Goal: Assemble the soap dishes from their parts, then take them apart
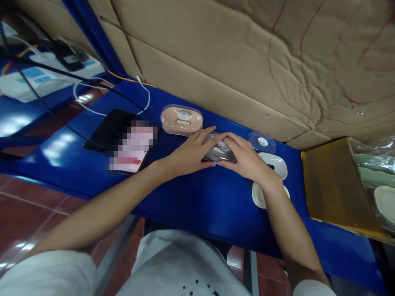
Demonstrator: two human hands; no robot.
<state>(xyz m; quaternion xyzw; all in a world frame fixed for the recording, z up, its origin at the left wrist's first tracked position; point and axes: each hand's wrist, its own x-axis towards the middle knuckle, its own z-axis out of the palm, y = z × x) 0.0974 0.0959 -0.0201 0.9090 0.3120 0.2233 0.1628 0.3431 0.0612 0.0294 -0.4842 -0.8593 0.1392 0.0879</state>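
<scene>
My left hand (189, 153) and my right hand (247, 158) close around the two ends of a small grey oval plastic box (219, 155) on the blue table. A clear cover and a round white label show on top of the box, partly hidden by my fingers. Just beyond my left hand sits a pink oval box (168, 123) with a clear lid, a round label and a pale slot. Behind my right hand lies a loose clear lid (253, 142) with a round label. A white oval piece (280, 162) with a dark opening and a cream oval tray (258, 195) lie by my right forearm, which partly covers them.
A phone (132, 158) with a lit, blurred screen lies at left against a black object (115, 119). Cables (149, 96) cross the back left. Cardboard (197, 53) walls the far side. On the right, a taped carton (333, 181) holds wrapped pale pieces.
</scene>
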